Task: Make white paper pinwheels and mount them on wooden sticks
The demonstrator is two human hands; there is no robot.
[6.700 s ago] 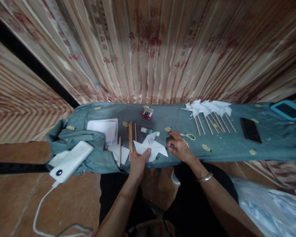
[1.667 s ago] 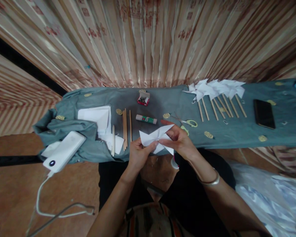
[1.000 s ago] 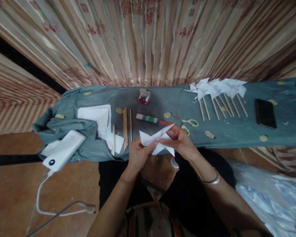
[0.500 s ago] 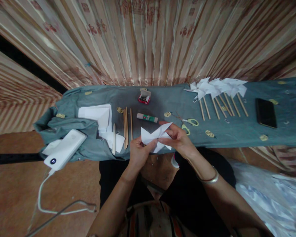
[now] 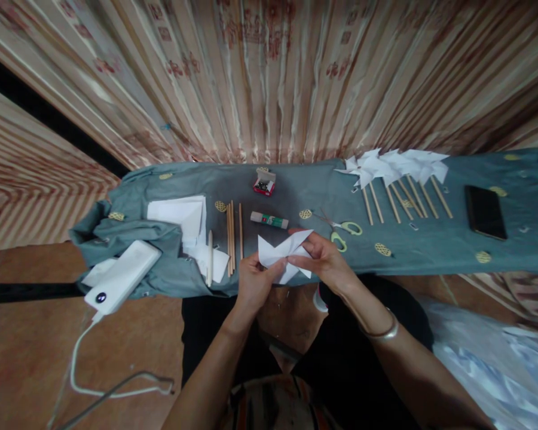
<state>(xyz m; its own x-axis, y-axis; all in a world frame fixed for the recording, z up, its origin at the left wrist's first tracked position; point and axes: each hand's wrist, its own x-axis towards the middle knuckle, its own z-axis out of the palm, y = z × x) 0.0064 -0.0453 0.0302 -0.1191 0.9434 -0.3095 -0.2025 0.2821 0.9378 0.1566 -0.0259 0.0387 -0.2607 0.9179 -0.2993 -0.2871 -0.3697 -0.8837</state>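
A white paper pinwheel (image 5: 275,252) without a stick is held between my two hands, over the near edge of the cloth-covered table. My left hand (image 5: 254,279) grips its left side, the thumb pressed near the centre. From the right, my right hand (image 5: 325,260) pinches it, with the thumb at the middle and fingers behind the paper. Just beyond the pinwheel lies a green and white glue stick (image 5: 269,220). Scissors with light green handles (image 5: 341,230) rest open to the right of it. Further back stands a small opened red box (image 5: 264,183) with small metallic pieces inside.
Wooden sticks (image 5: 231,239), a white pencil-like stick (image 5: 210,258) and white paper sheets (image 5: 179,214) lie left. Several finished pinwheels on sticks (image 5: 394,167) and a black phone (image 5: 485,212) are right. A white power bank (image 5: 122,278) with a cable sits at the left edge.
The view has tilted slightly, so the table and things on it appear a little lower. Both hands keep hold of the pinwheel, with the right fingers barely shifted.
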